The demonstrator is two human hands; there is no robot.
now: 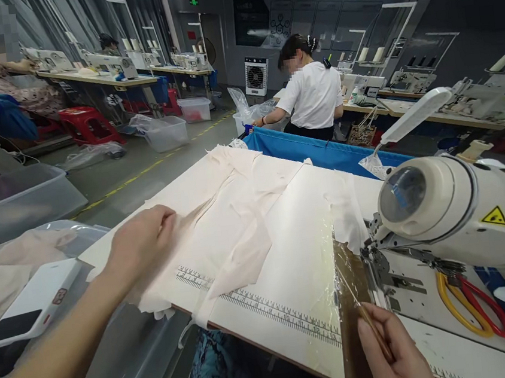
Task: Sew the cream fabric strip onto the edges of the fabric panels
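My left hand (143,239) is closed and slightly blurred over the left side of the table, gripping pale pink fabric (220,186). Creases in the cloth run from my fingers toward the far edge. Another loose fold of the fabric crosses the printed ruler (288,314). Low on the right, my right hand (395,348) is wrapped round a thin awl-like tool (376,332) with a brown handle. Its slim tip points away from me, beside the sewing machine (448,204). A pale cloth piece (346,218) lies close to the machine's needle area.
Yellow and red-handled scissors (472,304) lie under the machine arm. A white phone-like device (32,302) rests at the left, by a clear plastic bin (19,198). Behind the table hangs a blue cloth bin (311,149); a person in a white shirt (315,95) works beyond it.
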